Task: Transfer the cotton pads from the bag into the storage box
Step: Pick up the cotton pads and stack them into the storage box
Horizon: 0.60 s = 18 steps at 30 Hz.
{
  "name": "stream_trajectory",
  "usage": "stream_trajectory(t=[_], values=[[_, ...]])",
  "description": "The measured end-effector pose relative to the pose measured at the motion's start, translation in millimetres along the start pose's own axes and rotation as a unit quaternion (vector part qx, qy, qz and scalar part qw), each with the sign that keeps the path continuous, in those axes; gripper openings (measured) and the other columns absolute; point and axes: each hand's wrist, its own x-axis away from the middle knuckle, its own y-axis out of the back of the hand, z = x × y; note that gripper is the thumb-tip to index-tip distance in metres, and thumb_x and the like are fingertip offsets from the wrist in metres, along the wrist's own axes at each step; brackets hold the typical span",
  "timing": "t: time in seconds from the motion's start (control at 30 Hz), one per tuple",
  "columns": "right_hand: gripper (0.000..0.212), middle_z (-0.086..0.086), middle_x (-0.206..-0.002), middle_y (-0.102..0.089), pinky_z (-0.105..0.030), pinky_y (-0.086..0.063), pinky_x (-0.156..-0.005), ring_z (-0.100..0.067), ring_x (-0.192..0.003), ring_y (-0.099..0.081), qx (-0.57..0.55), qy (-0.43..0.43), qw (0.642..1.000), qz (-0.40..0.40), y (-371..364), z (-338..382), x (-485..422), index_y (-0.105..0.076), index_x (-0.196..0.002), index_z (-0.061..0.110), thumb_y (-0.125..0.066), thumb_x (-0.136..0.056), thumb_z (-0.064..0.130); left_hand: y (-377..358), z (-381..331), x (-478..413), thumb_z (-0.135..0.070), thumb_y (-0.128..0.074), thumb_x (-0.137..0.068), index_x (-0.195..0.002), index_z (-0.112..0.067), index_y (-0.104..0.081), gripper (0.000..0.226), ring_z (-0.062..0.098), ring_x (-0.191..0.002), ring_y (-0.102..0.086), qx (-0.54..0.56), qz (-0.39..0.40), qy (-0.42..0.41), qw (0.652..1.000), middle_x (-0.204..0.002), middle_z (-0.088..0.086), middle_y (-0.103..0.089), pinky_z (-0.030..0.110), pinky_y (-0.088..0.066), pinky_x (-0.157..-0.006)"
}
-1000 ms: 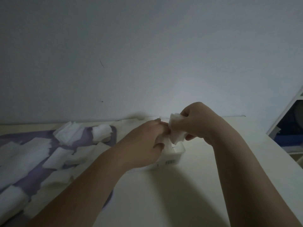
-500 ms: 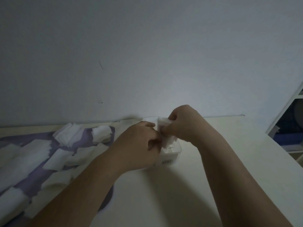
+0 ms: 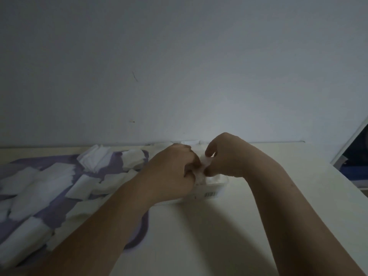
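Observation:
A small clear storage box (image 3: 214,188) with a barcode label stands on the cream table, partly hidden behind my hands. Both hands meet just above its open top. My left hand (image 3: 171,172) and my right hand (image 3: 225,156) together pinch a small wad of white cotton pads (image 3: 203,168) and hold it down into the box. More white pads (image 3: 217,179) show inside the box. Several loose white cotton pads (image 3: 59,180) lie spread to the left on a purple mat (image 3: 59,215). No bag can be made out.
A plain grey wall (image 3: 179,66) rises right behind the table's far edge. At the far right stands a white-framed shelf unit (image 3: 350,154) with dark and blue contents. Bare cream tabletop (image 3: 199,236) lies between my forearms.
Both hands have come down and left with the wad, from above the box's right end to its open top. The wad now sits lower, partly inside the box.

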Motion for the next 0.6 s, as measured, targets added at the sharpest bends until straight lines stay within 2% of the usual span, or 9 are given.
stream_trajectory(t=[0.07, 0.17, 0.2, 0.27, 0.33, 0.43, 0.47, 0.53, 0.6], values=[[0.056, 0.0, -0.106, -0.069, -0.037, -0.061, -0.079, -0.024, -0.089, -0.069, 0.016, 0.007, 1.0, 0.012, -3, 1, 2, -0.069, -0.123, 0.023, -0.091, -0.072, 0.021, 14, -1, 6, -0.031, -0.041, -0.077, -0.09, -0.026, -0.077, 0.039, 0.014, -0.102, -0.064, 0.01, -0.022, 0.012, 1.0, -0.096, -0.009, -0.071, 0.039, -0.056, -0.091], [0.049, -0.001, -0.097, -0.069, -0.038, -0.063, -0.078, -0.025, -0.082, -0.072, 0.039, 0.021, 0.999, -0.024, -9, 6, 2, -0.071, -0.116, 0.019, -0.092, -0.072, 0.021, 33, 3, 18, -0.033, -0.068, -0.085, -0.095, -0.023, -0.078, 0.018, 0.013, -0.106, -0.063, -0.013, -0.065, 0.051, 0.997, -0.111, -0.009, -0.07, 0.037, -0.054, -0.093], [0.047, -0.002, -0.095, -0.07, -0.039, -0.064, -0.079, -0.026, -0.08, -0.074, 0.043, 0.022, 0.998, -0.031, -11, 8, 2, -0.071, -0.114, 0.017, -0.091, -0.072, 0.021, 36, 5, 25, -0.038, -0.075, -0.085, -0.098, -0.026, -0.078, 0.018, 0.01, -0.107, -0.061, -0.023, -0.083, 0.064, 0.994, -0.114, -0.013, -0.067, 0.035, -0.052, -0.093], [0.045, -0.003, -0.096, -0.07, -0.039, -0.064, -0.079, -0.025, -0.078, -0.074, 0.056, 0.017, 0.998, -0.039, -12, 10, 3, -0.069, -0.114, 0.016, -0.089, -0.074, 0.02, 36, 11, 39, -0.046, -0.079, -0.082, -0.097, -0.03, -0.076, 0.022, 0.008, -0.101, -0.059, -0.027, -0.117, 0.08, 0.99, -0.109, -0.018, -0.063, 0.036, -0.053, -0.089], [0.044, -0.001, -0.097, -0.069, -0.039, -0.063, -0.078, -0.024, -0.078, -0.073, 0.065, 0.027, 0.997, -0.045, -11, 12, 5, -0.067, -0.113, 0.016, -0.089, -0.074, 0.02, 34, 11, 50, -0.051, -0.075, -0.078, -0.094, -0.032, -0.075, 0.025, 0.008, -0.087, -0.061, -0.026, -0.127, 0.087, 0.988, -0.099, -0.017, -0.06, 0.037, -0.055, -0.081], [0.032, 0.0, -0.083, -0.071, -0.04, -0.064, -0.074, -0.022, -0.072, -0.072, 0.04, 0.063, 0.995, -0.063, -2, 17, 10, -0.068, -0.091, 0.017, -0.092, -0.073, 0.028, 30, 11, 59, -0.053, -0.069, -0.079, -0.089, -0.038, -0.07, 0.018, 0.003, -0.076, -0.058, -0.014, -0.12, 0.105, 0.987, -0.091, -0.017, -0.057, 0.034, -0.054, -0.076], [0.028, 0.0, -0.076, -0.072, -0.038, -0.063, -0.07, -0.022, -0.069, -0.072, 0.029, 0.072, 0.995, -0.064, -1, 17, 11, -0.068, -0.083, 0.016, -0.09, -0.074, 0.03, 30, 10, 60, -0.05, -0.072, -0.082, -0.086, -0.04, -0.068, 0.011, 0.001, -0.075, -0.057, -0.008, -0.116, 0.103, 0.988, -0.089, -0.017, -0.058, 0.031, -0.051, -0.075], [0.023, -0.002, -0.069, -0.074, -0.032, -0.06, -0.063, -0.02, -0.064, -0.073, 0.029, 0.078, 0.996, -0.038, -4, 17, 12, -0.072, -0.077, 0.012, -0.083, -0.079, 0.032, 27, 8, 62, -0.035, -0.078, -0.087, -0.082, -0.037, -0.071, 0.009, -0.004, -0.074, -0.057, 0.006, -0.104, 0.096, 0.99, -0.081, -0.017, -0.06, 0.015, -0.042, -0.071], [0.028, -0.003, -0.068, -0.075, -0.029, -0.055, -0.056, -0.019, -0.056, -0.067, 0.044, 0.083, 0.996, 0.011, -13, 17, 7, -0.072, -0.073, 0.006, -0.075, -0.085, 0.031, 25, 6, 61, -0.024, -0.077, -0.09, -0.087, -0.031, -0.077, 0.008, -0.013, -0.077, -0.057, 0.004, -0.091, 0.087, 0.992, -0.073, -0.024, -0.058, 0.005, -0.039, -0.066]])
